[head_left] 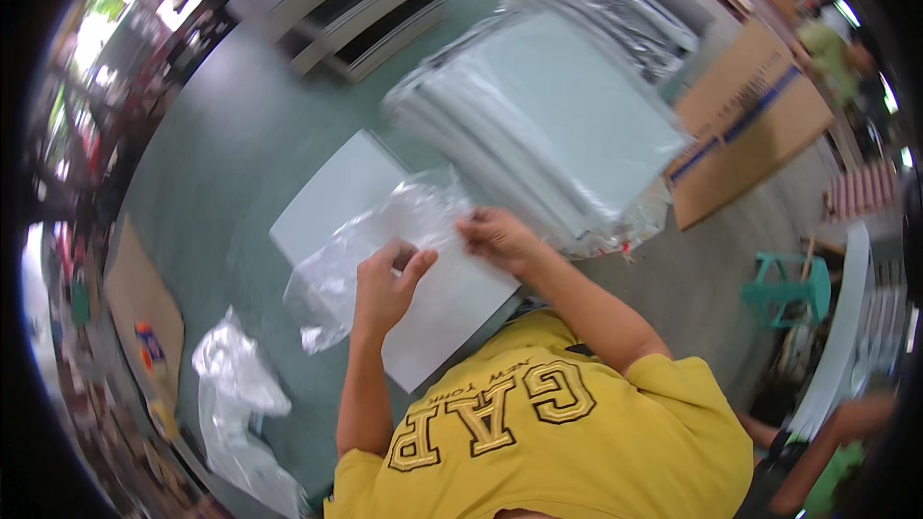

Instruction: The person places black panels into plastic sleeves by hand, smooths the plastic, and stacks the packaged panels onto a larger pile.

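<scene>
A crumpled clear plastic bag (336, 255) lies across a flat white panel (447, 322) in front of me. My left hand (387, 284) is curled at the bag's near side, thumb close to the fingers, and appears to grip the film. Just to its right, my right hand (498, 238) pinches the bag's right end between thumb and fingers. The panel's far end (341, 187) sticks out beyond the bag, and its near end reaches toward my body. Motion blurs the fingertips a little.
A tall stack of plastic-wrapped pale panels (567, 106) stands far right, beside a cardboard sheet (750, 125). Another loose plastic bag (240, 404) lies at left on the green table (221, 221), near a brown board (144, 308). White-edged pieces (361, 14) lie at the far side. A green stool (788, 288) and people are at right.
</scene>
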### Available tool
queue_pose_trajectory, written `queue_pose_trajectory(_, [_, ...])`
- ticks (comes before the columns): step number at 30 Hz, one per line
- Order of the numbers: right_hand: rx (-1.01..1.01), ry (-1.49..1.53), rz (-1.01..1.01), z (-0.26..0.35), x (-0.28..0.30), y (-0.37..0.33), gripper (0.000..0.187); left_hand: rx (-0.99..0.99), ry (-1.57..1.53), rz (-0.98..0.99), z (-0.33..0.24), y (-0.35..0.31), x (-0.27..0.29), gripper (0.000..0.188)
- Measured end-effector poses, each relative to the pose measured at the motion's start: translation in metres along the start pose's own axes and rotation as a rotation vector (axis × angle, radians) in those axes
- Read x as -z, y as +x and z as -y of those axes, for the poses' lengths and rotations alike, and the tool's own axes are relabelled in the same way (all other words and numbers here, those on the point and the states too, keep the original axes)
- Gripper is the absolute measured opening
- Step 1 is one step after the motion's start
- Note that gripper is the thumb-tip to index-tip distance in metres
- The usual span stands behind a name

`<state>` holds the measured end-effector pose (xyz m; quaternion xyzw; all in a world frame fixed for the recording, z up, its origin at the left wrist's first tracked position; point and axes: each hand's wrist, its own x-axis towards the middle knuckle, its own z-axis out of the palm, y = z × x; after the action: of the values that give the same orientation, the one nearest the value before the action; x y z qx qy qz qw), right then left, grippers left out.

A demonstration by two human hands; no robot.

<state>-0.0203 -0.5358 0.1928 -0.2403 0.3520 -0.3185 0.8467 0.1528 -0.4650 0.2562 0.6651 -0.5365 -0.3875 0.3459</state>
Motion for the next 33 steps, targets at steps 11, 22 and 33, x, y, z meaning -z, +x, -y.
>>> queue_pose_trajectory(11, [0.351, 0.145, 0.275, 0.071, 0.02, -0.098, 0.019, -0.033, -0.3, -0.759, 0.105, 0.045, 0.114, 0.011])
queue_pose_trajectory(22, [0.488, -0.263, 0.078, 0.055, -0.001, -0.114, 0.039, -0.354, -0.322, 0.346, -0.107, -0.015, -0.076, 0.012])
queue_pose_trajectory(33, [1.01, -0.759, 0.036, 0.062, -0.018, -0.148, 0.029, -0.526, -0.145, -0.298, -0.093, 0.016, 0.005, 0.02])
